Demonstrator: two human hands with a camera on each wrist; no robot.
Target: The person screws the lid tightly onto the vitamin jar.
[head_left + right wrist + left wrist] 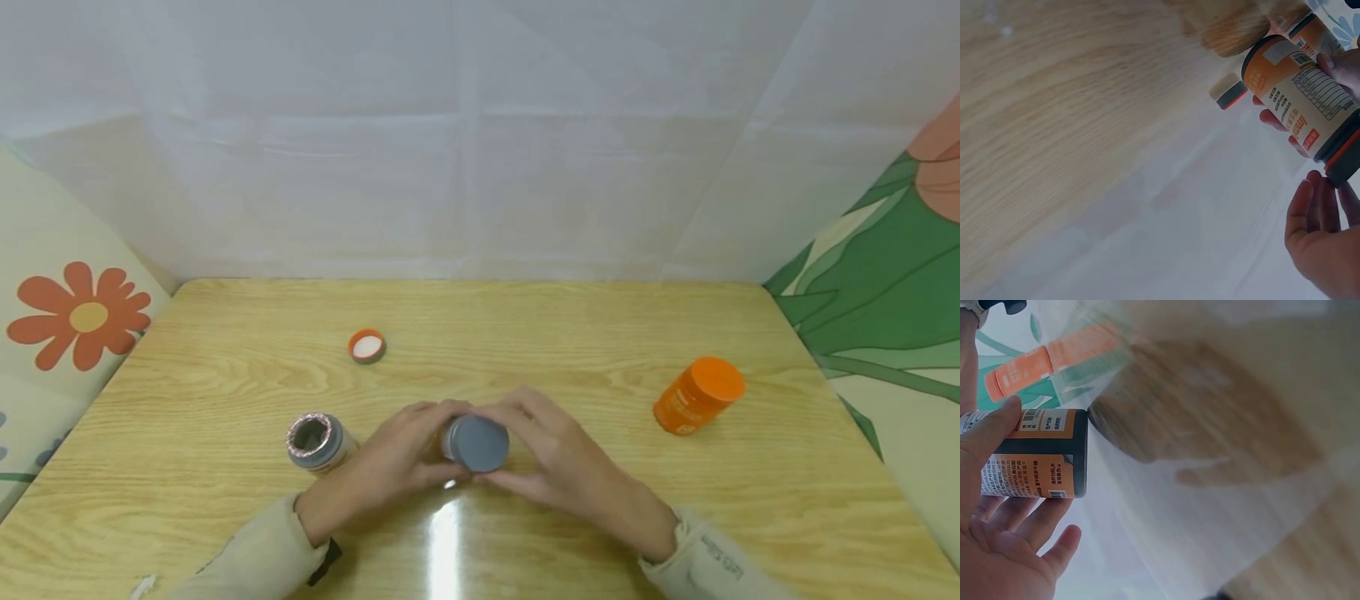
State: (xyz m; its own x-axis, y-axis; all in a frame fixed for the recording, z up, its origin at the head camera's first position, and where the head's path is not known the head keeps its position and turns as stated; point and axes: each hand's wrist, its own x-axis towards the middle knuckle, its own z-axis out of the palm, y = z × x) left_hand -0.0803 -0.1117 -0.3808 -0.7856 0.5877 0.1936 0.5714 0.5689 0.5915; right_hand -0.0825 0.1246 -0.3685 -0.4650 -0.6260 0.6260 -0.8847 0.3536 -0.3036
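A dark-capped jar (450, 442) with an orange and cream label is held between both hands, near the front middle of the table. My left hand (397, 454) grips its body, thumb on one side and fingers on the other, as the left wrist view shows on the jar (1035, 453). At its top, my right hand (558, 450) pinches the dark grey lid (482, 443); a red band shows at this lid (1346, 159) in the right wrist view. Just left of my left wrist stands an uncapped jar (322, 443), with torn foil round its mouth.
A loose lid (367, 346) lies inside-up at the back left, its white liner and orange rim showing. An orange jar (697, 396) with its lid on stands to the right. White sheeting (465, 167) hangs behind the glossy wooden table (570, 325).
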